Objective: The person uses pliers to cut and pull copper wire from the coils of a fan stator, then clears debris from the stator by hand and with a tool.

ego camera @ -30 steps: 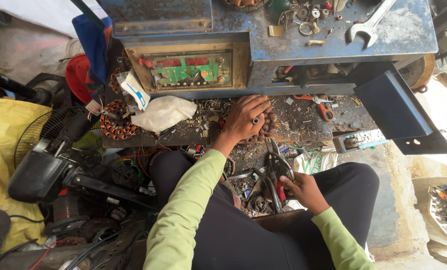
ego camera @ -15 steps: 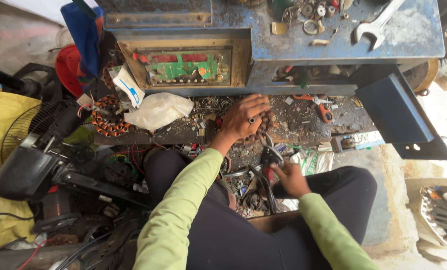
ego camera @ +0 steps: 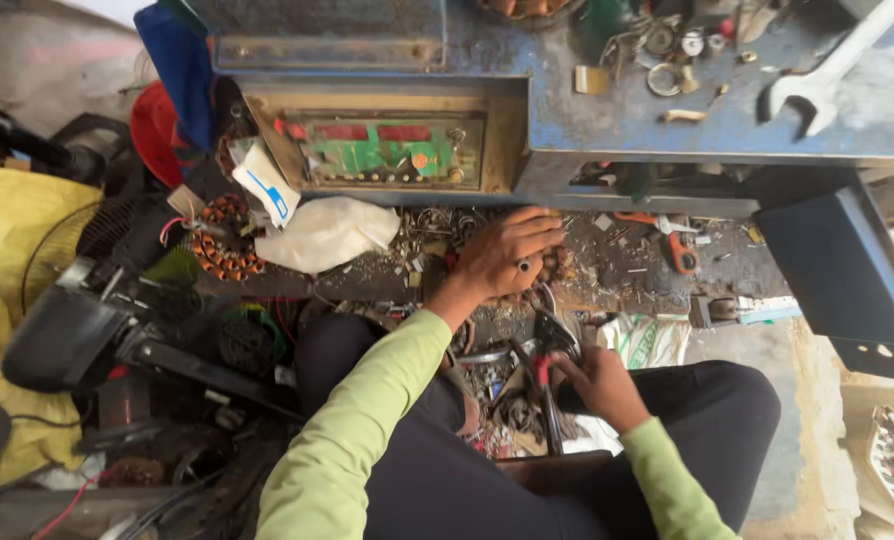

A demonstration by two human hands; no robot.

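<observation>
Two things are in hand. One is a pair of pliers (ego camera: pixel 547 365) with dark metal jaws and red-and-black handles, standing almost upright between the person's knees; the right hand (ego camera: pixel 599 385) lies just to its right, fingers curled tight around the handles. The other is a small dark ring-shaped metal part (ego camera: pixel 524 265), pinched at the fingers of the left hand (ego camera: pixel 502 255), which rests palm-down with fingers loosely bent on a low shelf (ego camera: pixel 627 265) strewn with metal scraps, screws and filings. Near that hand's left lies a crumpled white plastic bag (ego camera: pixel 327 233), and farther left a round motor stator (ego camera: pixel 222 243) wound with copper coils. Above the shelf sits a green circuit panel (ego camera: pixel 392 150) in a tan frame, set in a scuffed blue workbench (ego camera: pixel 607 115) bearing washers and a large silvery spanner (ego camera: pixel 827 75).
</observation>
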